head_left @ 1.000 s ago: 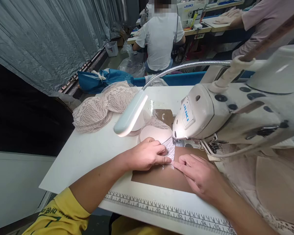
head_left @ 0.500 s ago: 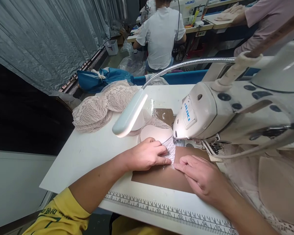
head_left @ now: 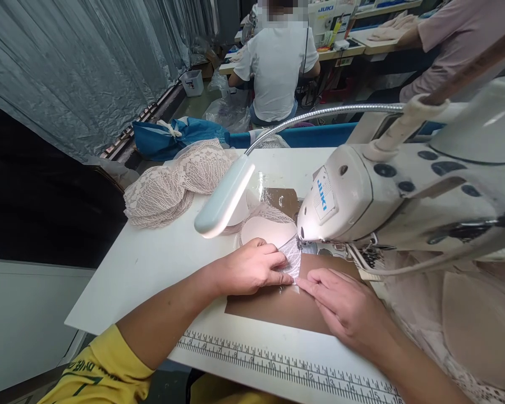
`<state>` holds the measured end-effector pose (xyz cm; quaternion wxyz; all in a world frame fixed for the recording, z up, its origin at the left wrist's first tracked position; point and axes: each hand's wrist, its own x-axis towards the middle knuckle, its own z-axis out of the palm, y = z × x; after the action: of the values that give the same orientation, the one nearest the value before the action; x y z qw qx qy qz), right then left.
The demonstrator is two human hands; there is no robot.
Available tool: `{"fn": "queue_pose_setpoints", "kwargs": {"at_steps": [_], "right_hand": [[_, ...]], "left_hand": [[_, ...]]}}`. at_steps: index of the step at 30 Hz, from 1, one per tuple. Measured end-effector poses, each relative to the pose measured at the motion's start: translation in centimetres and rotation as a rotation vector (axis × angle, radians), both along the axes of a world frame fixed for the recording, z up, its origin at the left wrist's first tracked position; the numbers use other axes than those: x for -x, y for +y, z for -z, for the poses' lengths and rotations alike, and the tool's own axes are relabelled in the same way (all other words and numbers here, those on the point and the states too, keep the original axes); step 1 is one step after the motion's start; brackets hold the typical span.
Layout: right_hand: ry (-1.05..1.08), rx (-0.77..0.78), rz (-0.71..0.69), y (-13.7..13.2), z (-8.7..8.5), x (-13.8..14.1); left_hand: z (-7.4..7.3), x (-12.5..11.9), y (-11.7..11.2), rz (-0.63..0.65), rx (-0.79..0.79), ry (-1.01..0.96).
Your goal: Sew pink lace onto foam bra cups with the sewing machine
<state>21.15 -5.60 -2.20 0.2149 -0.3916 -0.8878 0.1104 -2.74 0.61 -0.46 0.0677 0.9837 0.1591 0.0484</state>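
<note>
A lace bra (head_left: 269, 230) with a pale pink cup lies at the sewing machine (head_left: 336, 196), its lace side band running toward me under the needle area. My left hand (head_left: 252, 266) presses on this lace band, thumb and forefinger pinching at its near edge. Close against it, my right hand (head_left: 340, 300) rests on the brown plate (head_left: 273, 308), its fingertips at the lace's near corner. Both hands hold the lace edge between their fingertips. The needle and presser foot are mostly hidden behind the machine head.
Stacked lace bras (head_left: 177, 182) lie at the table's back left. A lamp (head_left: 225, 196) on a bendy neck hangs over the work. More beige bra pieces (head_left: 467, 320) are heaped at the right. A printed ruler (head_left: 286, 365) runs along the front edge. Two co-workers sit beyond.
The right fingertips have shifted slightly left, closer to the left hand at the lace corner. The view has moved very slightly; the rest stays put.
</note>
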Motion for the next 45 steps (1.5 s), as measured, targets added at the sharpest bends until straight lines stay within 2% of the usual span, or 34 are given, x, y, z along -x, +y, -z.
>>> {"fn": "queue_pose_setpoints", "kwargs": {"at_steps": [4,9,12,18,25,35,39,45], "right_hand": [[-0.048,-0.024,0.012,-0.2,0.6,0.3],[-0.033,-0.037,0.019,-0.3,0.7,0.5],[-0.042,-0.064,0.021,-0.2,0.3,0.5],[-0.041,-0.094,0.044,-0.3,0.6,0.5],[-0.083,-0.146,0.112,0.0,0.7,0.6],[-0.190,-0.215,0.214,0.7,0.8,0.7],[-0.241,-0.283,0.264,1.0,0.5,1.0],[-0.270,-0.307,0.327,1.2,0.5,1.2]], "left_hand": [[-0.2,-0.5,-0.4,-0.054,0.016,-0.036],[-0.2,-2.0,-0.9,-0.176,-0.082,-0.003],[0.1,-2.4,-0.8,-0.206,-0.120,0.021],[0.5,-2.2,-0.7,-0.227,-0.095,-0.018],[0.3,-2.4,-0.2,-0.238,-0.048,-0.031],[-0.1,-1.9,0.5,-0.176,-0.028,-0.058],[-0.1,-1.9,0.7,-0.184,-0.023,-0.092],[0.0,-2.0,1.1,-0.221,-0.015,-0.087]]}}
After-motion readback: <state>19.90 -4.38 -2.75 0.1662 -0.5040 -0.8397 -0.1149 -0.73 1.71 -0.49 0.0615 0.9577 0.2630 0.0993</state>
